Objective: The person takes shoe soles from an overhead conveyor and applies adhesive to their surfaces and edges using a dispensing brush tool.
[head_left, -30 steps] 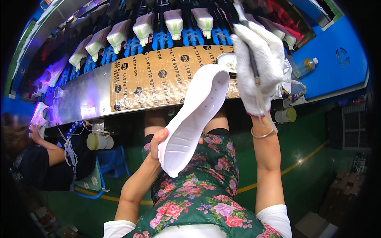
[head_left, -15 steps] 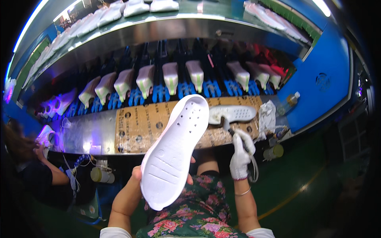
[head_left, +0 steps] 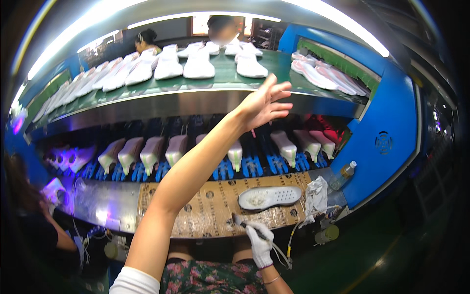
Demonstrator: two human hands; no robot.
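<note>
Matt cardboard mat (head_left: 205, 208), glossy steel shelf (head_left: 161, 105)

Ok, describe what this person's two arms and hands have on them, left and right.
The left hand is bare, with no glove, and the forearm is uncovered up to a white sleeve near the shoulder. The right hand wears a white fabric glove, with a thin bangle at the wrist just below the cuff. The right forearm below it is uncovered as far as the picture shows.

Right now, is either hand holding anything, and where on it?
The gloved right hand holds a small brush by its handle, bristle end over the cardboard mat. The bare left hand is raised, fingers spread, holding nothing.
</note>
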